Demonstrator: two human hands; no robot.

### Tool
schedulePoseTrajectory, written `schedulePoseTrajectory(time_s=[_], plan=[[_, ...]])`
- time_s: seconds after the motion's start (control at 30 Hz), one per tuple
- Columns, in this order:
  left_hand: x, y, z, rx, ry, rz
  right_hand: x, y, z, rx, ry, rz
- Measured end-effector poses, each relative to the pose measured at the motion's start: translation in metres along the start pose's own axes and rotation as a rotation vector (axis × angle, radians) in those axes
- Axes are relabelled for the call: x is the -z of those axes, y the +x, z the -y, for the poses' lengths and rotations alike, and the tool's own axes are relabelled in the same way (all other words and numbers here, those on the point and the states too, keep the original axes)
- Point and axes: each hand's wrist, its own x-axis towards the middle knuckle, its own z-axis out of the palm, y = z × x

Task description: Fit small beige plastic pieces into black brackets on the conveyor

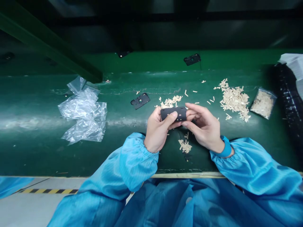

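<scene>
A flat black plastic part (pixel 169 111) with small holes is held up between both hands, above the green bench. My left hand (pixel 159 129) grips its left side, thumb pressed across the face. At the right end, my right hand (pixel 203 127) has fingers and thumb closed about the edge of the same part. Small pale strips (pixel 174 101) lie scattered just behind the hands, and another little cluster of strips (pixel 185 146) rests below them. A similar black plate with cutouts (pixel 141 101) lies to the left of my left hand.
Crumpled clear plastic bags (pixel 84 110) lie at the left. On the right are a larger heap of pale strips (pixel 234 100), a filled zip bag (pixel 263 103) and a shiny black wrapped object (pixel 287 91). Another black plate (pixel 192 59) stands at the back.
</scene>
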Motion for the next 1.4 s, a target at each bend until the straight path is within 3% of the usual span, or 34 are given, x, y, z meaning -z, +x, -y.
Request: schedulePoseTrajectory(time_s=[0.23,0.43,0.67,0.8,0.93,1.03,1.1,1.17,1.27,1.4], plan=[[0.0,-0.003,0.003,-0.031,0.026,0.007,0.001,-0.002,-0.001,0.151,-0.168,-0.13],[0.0,-0.003,0.003,-0.051,0.046,0.003,-0.002,-0.005,0.001,0.13,-0.256,-0.229],[0.002,-0.001,0.002,-0.069,0.087,0.011,0.003,0.0,0.001,0.028,-0.117,-0.012],[0.003,0.002,0.0,-0.057,0.093,0.015,0.003,0.001,0.001,0.024,-0.014,-0.085],[0.0,0.004,-0.006,-0.016,0.111,0.056,0.003,0.003,0.003,-0.019,-0.049,-0.007],[-0.006,0.01,-0.014,0.015,0.121,0.048,0.002,0.003,0.001,-0.055,-0.046,-0.137],[-0.01,0.026,-0.024,0.035,0.161,0.066,0.002,0.003,-0.002,-0.092,-0.04,-0.211],[-0.013,0.056,-0.037,0.024,0.259,0.107,0.003,0.004,-0.005,-0.136,-0.045,-0.247],[-0.018,0.126,-0.058,-0.139,0.509,0.099,0.005,0.005,-0.008,-0.176,-0.021,-0.244],[-0.028,0.218,-0.077,-0.397,1.024,0.079,0.007,0.005,-0.008,-0.183,0.015,-0.169]])
